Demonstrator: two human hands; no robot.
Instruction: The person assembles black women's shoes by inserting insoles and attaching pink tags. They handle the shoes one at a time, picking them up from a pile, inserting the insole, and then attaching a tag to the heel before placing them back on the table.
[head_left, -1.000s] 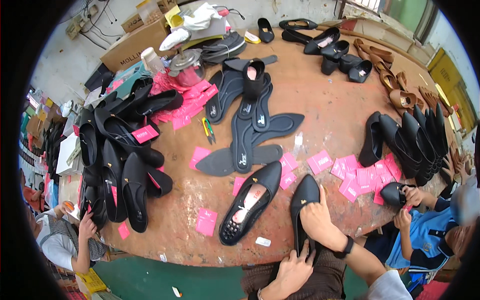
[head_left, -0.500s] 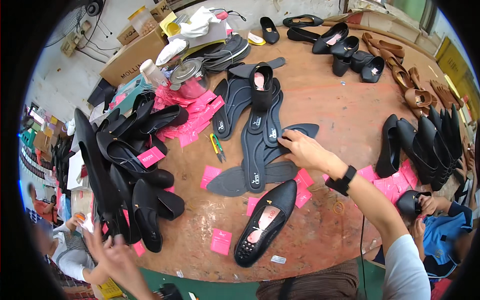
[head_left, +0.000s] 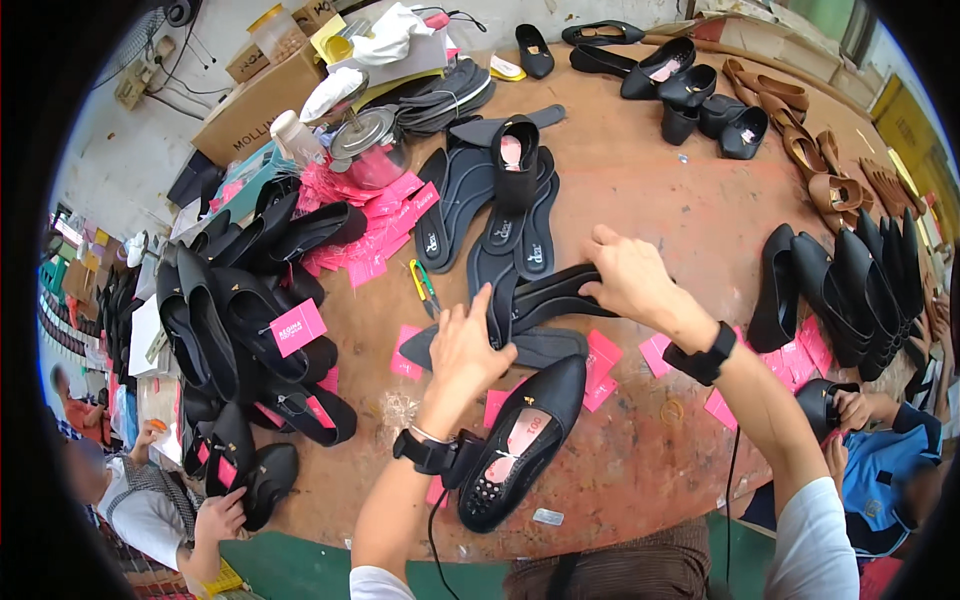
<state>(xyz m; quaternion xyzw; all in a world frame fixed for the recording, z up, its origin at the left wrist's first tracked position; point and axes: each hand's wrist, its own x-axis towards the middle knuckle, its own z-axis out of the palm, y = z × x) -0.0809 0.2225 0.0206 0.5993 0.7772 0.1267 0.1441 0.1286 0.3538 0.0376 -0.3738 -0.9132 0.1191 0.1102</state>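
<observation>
My left hand (head_left: 468, 348) is on the heel end of a dark grey insole (head_left: 492, 283) among overlapping insoles, its thumb and index finger curled around that end. To its right, my right hand (head_left: 632, 278) pinches the end of a black insole (head_left: 552, 300), which is lifted and bent. Beneath both lies a grey pointed insole (head_left: 552, 347). Close in front of me is a black pointed shoe (head_left: 530, 435) with a small gold ornament and a pale pink lining. A black block-heeled shoe (head_left: 515, 175) stands on further insoles behind my hands.
Green-handled thread snips (head_left: 424, 285) lie left of the insoles. Black shoes (head_left: 255, 320) with pink tags crowd the left; a co-worker's hand (head_left: 220, 515) touches one. Pink cards (head_left: 385, 225) surround a lidded jar (head_left: 370, 150). More black shoes (head_left: 840, 300) line the right.
My left hand has come from the lower left onto the insoles. My right hand has shifted right, lifting a black insole's end. The shoes at left have been rearranged.
</observation>
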